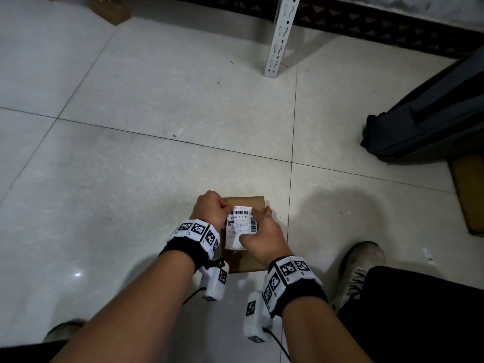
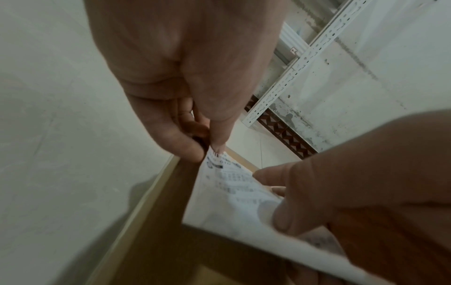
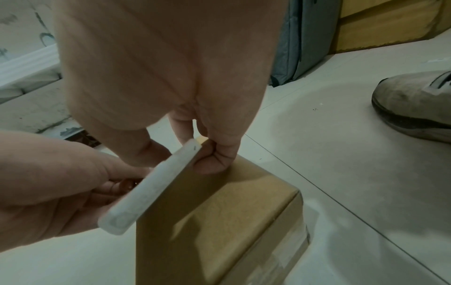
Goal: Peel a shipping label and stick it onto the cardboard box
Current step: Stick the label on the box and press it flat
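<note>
A brown cardboard box [image 1: 246, 260] lies flat on the tiled floor between my forearms. Over its top I hold a white shipping label [image 1: 238, 229] printed with barcodes. My left hand [image 1: 226, 206] pinches the label's far left corner between thumb and forefinger [image 2: 195, 150]. My right hand [image 1: 251, 224] grips the label's right side, thumb on the printed face and fingers behind the edge. In the right wrist view the label [image 3: 151, 189] shows edge-on and tilted, raised off the box [image 3: 219, 212]. Whether its far end touches the box I cannot tell.
A white slotted shelf post [image 1: 279, 35] stands on the floor ahead. To the right lies a dark grey bag [image 1: 424, 113] with a cardboard piece [image 1: 468, 195] beside it. My shoe [image 1: 358, 271] is just right of the box. More cardboard [image 1: 110, 6] sits far left.
</note>
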